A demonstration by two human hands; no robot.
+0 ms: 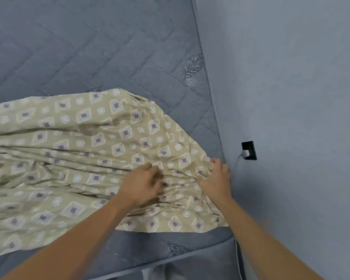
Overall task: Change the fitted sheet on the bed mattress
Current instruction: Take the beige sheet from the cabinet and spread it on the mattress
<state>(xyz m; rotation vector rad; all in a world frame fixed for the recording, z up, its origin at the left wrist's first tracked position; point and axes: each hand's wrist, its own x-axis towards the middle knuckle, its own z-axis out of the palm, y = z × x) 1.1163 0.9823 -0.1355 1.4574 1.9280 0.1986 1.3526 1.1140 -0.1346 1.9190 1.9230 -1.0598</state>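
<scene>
Beige patterned sheet is lying bunched on the bare mattress; we are gripping its gathered corner with right hand fingers, left hand loosely curled beside. Next, we are judging, it needs hooking over the mattress corner by the wall.

No text, label, brand or number can be read anywhere here.

Both bare forearms reach forward from the lower edge of the view. The left hand is blurred, its back turned up and its fingers curled downward; whether it holds anything I cannot tell. The right hand is further to the right, its fingers bent and closed on a fold of cloth.
</scene>
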